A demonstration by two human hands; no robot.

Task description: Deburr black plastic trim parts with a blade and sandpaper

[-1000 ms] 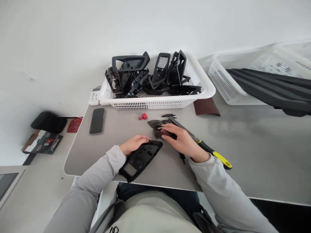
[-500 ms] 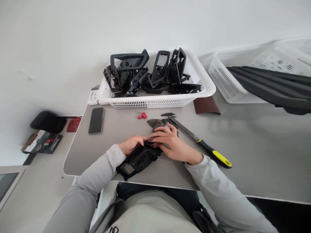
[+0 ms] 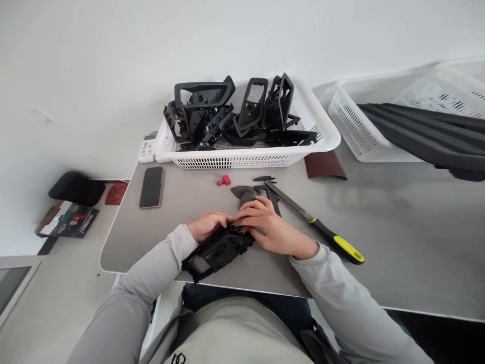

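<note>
A black plastic frame part (image 3: pixel 222 257) lies tilted near the table's front edge. My left hand (image 3: pixel 208 225) is closed on its upper left edge, the thumb and fingers pressed against it. At its upper right end, my right hand (image 3: pixel 267 225) presses a dark grey cloth (image 3: pixel 245 193) with bent fingers. Part of the cloth bunches up beyond the fingertips. Just behind my right hand lies a black caliper (image 3: pixel 273 198), partly covered. Beside it is a file with a black and yellow handle (image 3: pixel 343 246).
A white basket (image 3: pixel 242 160) of black frame parts stands at the back. To its right, another basket (image 3: pixel 354 136) holds long dark pieces (image 3: pixel 424 129). A phone (image 3: pixel 150 187), a red piece (image 3: pixel 224 180) and brown sandpaper (image 3: pixel 325 166) lie on the table (image 3: pixel 397 227).
The fingers of my right hand have shifted slightly on the cloth, and more of the caliper shows. The whole view has moved a little; the black part stays in place.
</note>
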